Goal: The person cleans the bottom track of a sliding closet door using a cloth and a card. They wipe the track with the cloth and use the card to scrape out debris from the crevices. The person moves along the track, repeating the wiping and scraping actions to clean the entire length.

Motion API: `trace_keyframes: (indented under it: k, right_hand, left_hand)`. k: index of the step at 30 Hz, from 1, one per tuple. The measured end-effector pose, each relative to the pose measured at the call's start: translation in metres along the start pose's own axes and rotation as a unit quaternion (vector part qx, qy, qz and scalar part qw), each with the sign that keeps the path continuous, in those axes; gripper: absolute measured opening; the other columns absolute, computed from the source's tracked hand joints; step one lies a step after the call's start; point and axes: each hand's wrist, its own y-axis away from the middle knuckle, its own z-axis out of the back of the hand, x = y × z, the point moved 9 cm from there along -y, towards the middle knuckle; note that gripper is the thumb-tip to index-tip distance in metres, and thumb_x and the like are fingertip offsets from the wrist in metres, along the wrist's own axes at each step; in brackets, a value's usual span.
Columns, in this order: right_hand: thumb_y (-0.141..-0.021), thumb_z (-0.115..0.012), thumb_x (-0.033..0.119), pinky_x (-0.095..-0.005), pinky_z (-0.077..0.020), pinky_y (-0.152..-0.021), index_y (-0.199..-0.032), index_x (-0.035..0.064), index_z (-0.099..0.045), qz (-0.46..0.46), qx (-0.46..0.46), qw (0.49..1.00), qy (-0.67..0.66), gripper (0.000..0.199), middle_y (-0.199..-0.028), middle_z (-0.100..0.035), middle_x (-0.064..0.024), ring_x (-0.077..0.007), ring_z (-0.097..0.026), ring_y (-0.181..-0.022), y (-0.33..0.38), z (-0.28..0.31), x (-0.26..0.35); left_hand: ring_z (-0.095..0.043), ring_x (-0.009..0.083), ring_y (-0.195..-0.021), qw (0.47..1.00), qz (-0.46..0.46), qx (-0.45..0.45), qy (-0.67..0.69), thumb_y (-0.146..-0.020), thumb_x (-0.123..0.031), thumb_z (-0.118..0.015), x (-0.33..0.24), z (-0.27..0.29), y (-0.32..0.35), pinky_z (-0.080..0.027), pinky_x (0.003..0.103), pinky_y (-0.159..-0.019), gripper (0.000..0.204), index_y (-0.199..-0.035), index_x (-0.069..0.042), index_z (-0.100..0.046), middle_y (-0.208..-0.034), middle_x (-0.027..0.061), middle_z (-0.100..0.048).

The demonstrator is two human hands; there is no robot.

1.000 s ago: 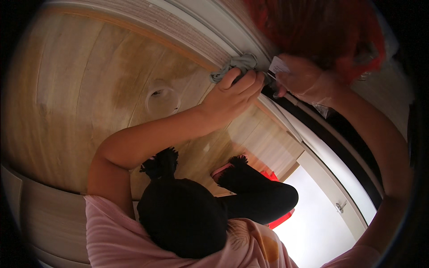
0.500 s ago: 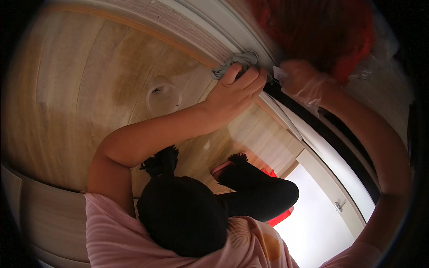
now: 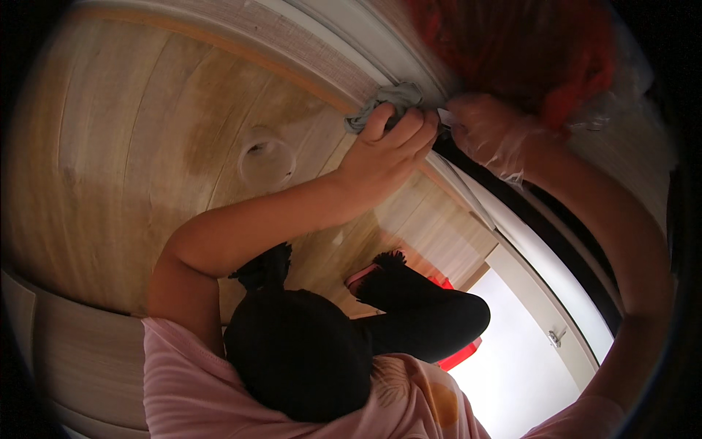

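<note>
My left hand is bare, its fingers curled over a bunched grey-green cloth. The cloth is pressed against the pale panel frame at the top of the view. Just right of it, my right hand wears a thin clear plastic glove. Its fingers are closed on a small white slip, of which only a corner shows. A dark strip runs along the frame beneath both hands.
On the wood floor stands a clear round tub. A red bag with dark contents hangs at the upper right. A red object lies behind my bent leg, near a white door panel with a metal fitting.
My right hand has shifted slightly left and up, closer to my left hand. Less of the white slip shows now. My left hand and the cloth have hardly moved.
</note>
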Motion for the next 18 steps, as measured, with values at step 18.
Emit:
trace_keyframes:
  k: [18]
  right_hand:
    - [-0.08, -0.054, 0.007, -0.0346, -0.0512, -0.066, -0.085, 0.0051, -0.062, -0.072, 0.003, 0.973, 0.217, 0.009, -0.083, -0.063, -0.0136, -0.0258, -0.063, -0.078, -0.007, -0.009, 0.017]
  left_hand:
    - [-0.047, 0.0248, -0.103, 0.984, 0.085, -0.022, 0.154, -0.067, -0.016, -0.068, 0.063, 0.041, -0.012, -0.035, 0.04, -0.081, 0.024, -0.087, -0.008, -0.059, -0.107, 0.0048, -0.052]
